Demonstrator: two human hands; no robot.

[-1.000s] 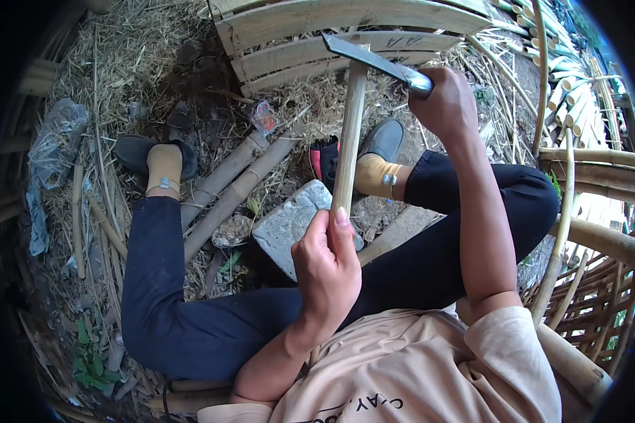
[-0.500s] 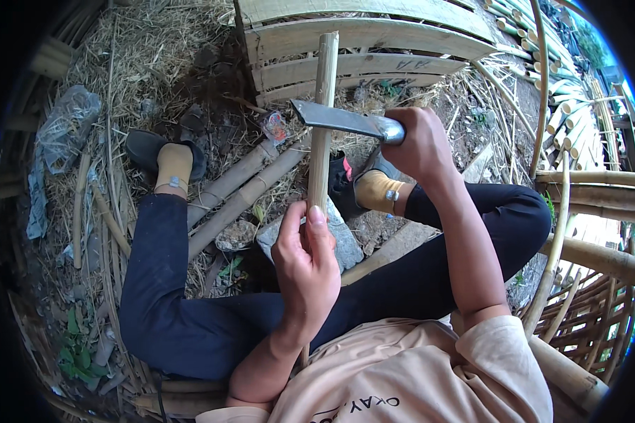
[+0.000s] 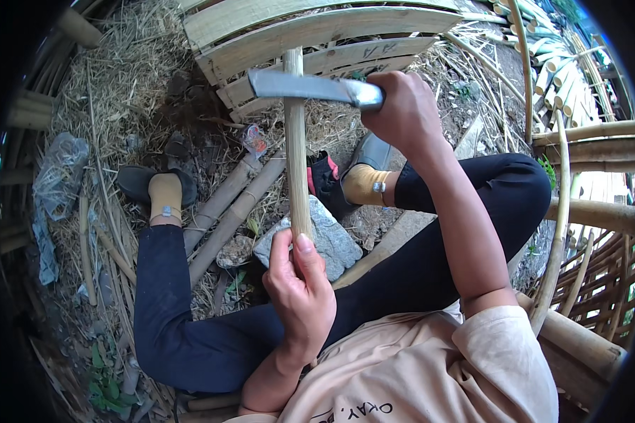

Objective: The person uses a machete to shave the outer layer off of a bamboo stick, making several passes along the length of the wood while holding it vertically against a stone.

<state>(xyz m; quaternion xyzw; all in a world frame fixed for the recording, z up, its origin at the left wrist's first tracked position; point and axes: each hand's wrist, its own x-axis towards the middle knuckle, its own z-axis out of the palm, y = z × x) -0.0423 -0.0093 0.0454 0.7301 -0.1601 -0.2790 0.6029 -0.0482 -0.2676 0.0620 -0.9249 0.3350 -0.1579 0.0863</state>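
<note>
My left hand point(image 3: 300, 282) is closed around the lower part of a pale wooden stick point(image 3: 296, 155), thumb pressed along it. The stick points away from me, with its far end in front of a slatted wooden crate. In my right hand point(image 3: 407, 113) is a machete-like knife point(image 3: 303, 86), gripped at its handle. Its broad metal blade, a little blurred, lies across the stick near the far end and points left. Whether the edge touches the wood I cannot tell. My fingers hide the knife's handle.
The slatted crate point(image 3: 317, 32) stands ahead. A grey stone point(image 3: 331, 236) lies between my legs, beside bamboo poles point(image 3: 236, 204). A plastic bag point(image 3: 60, 169) sits on the straw at left. Stacked bamboo point(image 3: 561, 77) is at the far right, a bamboo frame point(image 3: 593, 213) nearer.
My right hand and the knife have moved left and slightly farther away, the blade now nearer the stick's far end. The stick has shifted left in view; the whole view has also shifted.
</note>
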